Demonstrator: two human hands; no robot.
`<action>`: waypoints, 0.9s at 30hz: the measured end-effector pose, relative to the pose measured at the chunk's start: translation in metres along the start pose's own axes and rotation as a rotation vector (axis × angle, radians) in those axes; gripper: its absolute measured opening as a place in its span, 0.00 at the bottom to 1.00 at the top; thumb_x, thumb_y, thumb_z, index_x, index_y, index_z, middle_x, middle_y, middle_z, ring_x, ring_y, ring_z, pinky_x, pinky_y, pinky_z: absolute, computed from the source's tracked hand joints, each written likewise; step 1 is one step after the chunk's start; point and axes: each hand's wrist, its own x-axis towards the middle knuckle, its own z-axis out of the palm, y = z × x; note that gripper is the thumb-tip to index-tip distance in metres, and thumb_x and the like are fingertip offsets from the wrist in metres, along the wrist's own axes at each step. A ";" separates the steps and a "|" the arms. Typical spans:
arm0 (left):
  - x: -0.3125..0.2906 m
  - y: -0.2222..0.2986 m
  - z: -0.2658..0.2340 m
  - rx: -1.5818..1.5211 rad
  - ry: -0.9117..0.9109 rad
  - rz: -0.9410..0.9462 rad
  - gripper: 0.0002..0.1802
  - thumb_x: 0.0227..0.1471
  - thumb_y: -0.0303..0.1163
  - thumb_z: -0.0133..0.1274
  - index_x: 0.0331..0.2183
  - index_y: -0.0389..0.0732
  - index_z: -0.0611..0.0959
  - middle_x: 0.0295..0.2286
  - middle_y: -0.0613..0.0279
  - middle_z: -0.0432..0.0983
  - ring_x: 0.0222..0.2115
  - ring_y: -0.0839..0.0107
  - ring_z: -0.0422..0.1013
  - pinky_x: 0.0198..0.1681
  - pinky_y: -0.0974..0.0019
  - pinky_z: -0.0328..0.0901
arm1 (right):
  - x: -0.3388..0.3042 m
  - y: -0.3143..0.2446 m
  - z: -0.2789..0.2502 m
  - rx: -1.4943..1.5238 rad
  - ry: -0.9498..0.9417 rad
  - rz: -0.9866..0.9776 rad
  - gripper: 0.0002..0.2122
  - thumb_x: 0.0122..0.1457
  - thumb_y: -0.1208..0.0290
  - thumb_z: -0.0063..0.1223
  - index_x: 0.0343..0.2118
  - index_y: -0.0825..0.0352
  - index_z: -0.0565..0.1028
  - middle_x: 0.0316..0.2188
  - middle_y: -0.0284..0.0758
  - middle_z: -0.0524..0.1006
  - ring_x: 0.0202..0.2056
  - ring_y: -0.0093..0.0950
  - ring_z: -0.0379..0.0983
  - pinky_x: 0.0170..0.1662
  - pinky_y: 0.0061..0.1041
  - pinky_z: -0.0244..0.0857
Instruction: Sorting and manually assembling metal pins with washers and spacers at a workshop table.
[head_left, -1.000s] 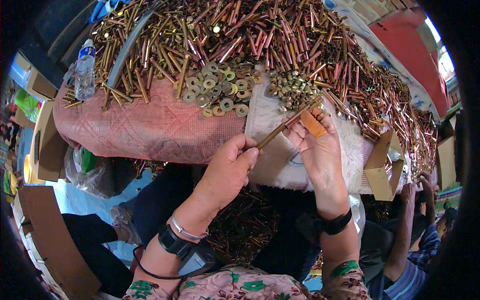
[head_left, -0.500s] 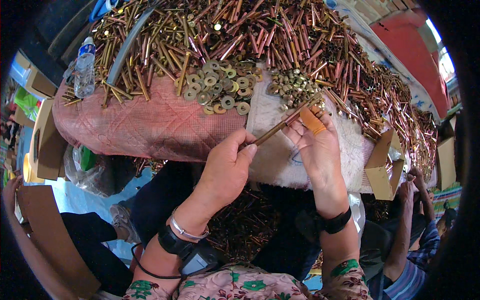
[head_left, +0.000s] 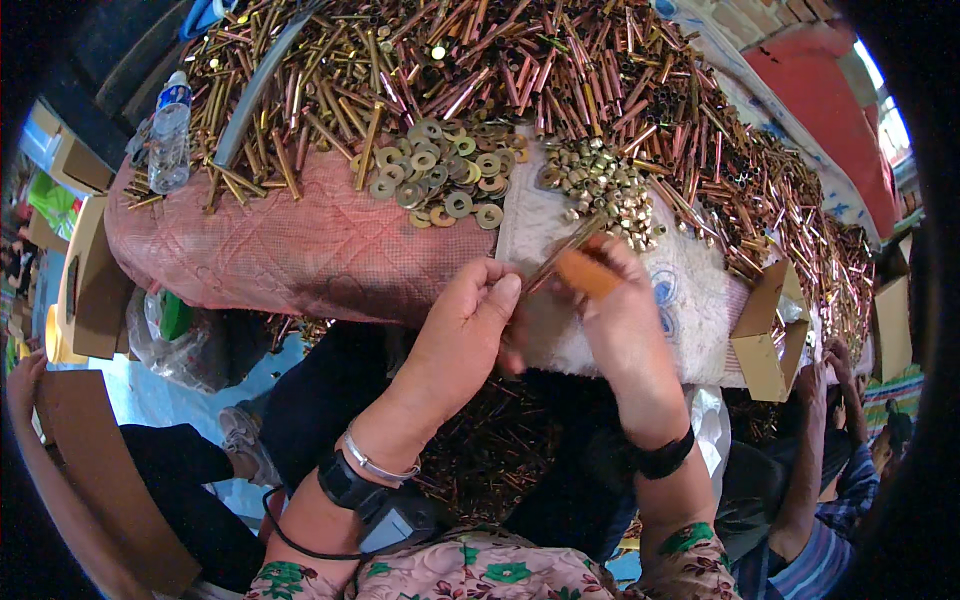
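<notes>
My left hand (head_left: 462,325) pinches a long, brass-coloured metal rod (head_left: 562,257) between thumb and fingers. The rod tilts up and away to the right. Close to its upper part is my right hand (head_left: 632,330), with an orange wrap (head_left: 588,274) on one finger. Motion smears its fingers, so their grip on the rod is unclear. Just beyond the hands lie small shiny metal nuts (head_left: 603,185) in a loose heap on a white cloth (head_left: 545,335). Flat metal washers (head_left: 435,172) form another heap to their left.
A large pile of metal tubes and rods (head_left: 480,70) covers the far side. Pink quilted padding (head_left: 290,240) spans the left front. A water bottle (head_left: 170,140) stands at left, a small carton (head_left: 770,335) at right. Another person's hands (head_left: 825,370) are at far right.
My right hand has turned over from palm up and shifted slightly left and nearer along the rod, blurring. The rod's far end has come nearer. My left hand keeps its grip.
</notes>
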 end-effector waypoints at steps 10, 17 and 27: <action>0.004 0.000 -0.015 -0.151 -0.017 -0.072 0.10 0.55 0.34 0.43 0.37 0.40 0.72 0.22 0.72 0.62 0.19 0.86 0.56 0.16 0.84 0.50 | -0.004 -0.001 -0.007 -0.687 0.020 -0.337 0.09 0.51 0.78 0.50 0.36 0.69 0.71 0.31 0.39 0.75 0.32 0.31 0.72 0.36 0.26 0.65; 0.004 -0.001 -0.011 -0.159 0.017 -0.070 0.09 0.55 0.31 0.43 0.36 0.37 0.73 0.20 0.72 0.61 0.16 0.86 0.53 0.15 0.83 0.48 | 0.048 -0.001 -0.011 -1.456 0.149 -0.604 0.10 0.48 0.80 0.47 0.35 0.68 0.71 0.32 0.46 0.73 0.34 0.44 0.70 0.35 0.35 0.65; 0.002 0.002 -0.016 -0.104 -0.008 -0.060 0.08 0.54 0.33 0.45 0.33 0.39 0.72 0.17 0.74 0.60 0.14 0.88 0.50 0.14 0.83 0.46 | 0.030 -0.001 -0.011 -0.101 -0.029 -0.239 0.05 0.52 0.75 0.51 0.33 0.68 0.72 0.23 0.33 0.74 0.22 0.20 0.67 0.25 0.18 0.60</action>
